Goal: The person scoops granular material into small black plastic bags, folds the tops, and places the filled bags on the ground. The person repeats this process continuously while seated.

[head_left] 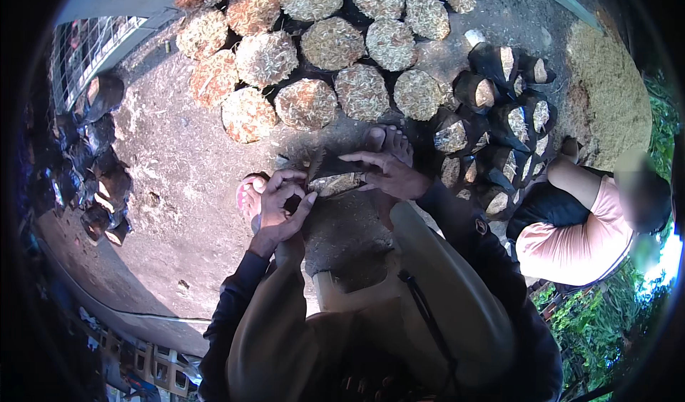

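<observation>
Between my bare feet stands a black plastic bag (344, 165) filled with pale, straw-like shreds (335, 184). My left hand (280, 205) is at the bag's left edge, its fingers bent and its thumb opposite them, gripping the rim. Over the right side of the bag is my right hand (394, 176), with its index finger stretched out to the left and its thumb apart, close to the rim. The bag's lower part lies in shadow and cannot be made out.
Several round filled bags (307, 104) stand packed together ahead. Narrower black bags (492, 127) cluster at the right, others (100, 159) at the left. A brown heap (606, 88) lies at far right, near a crouching person (571, 234). A metal mesh frame (93, 52) stands at upper left.
</observation>
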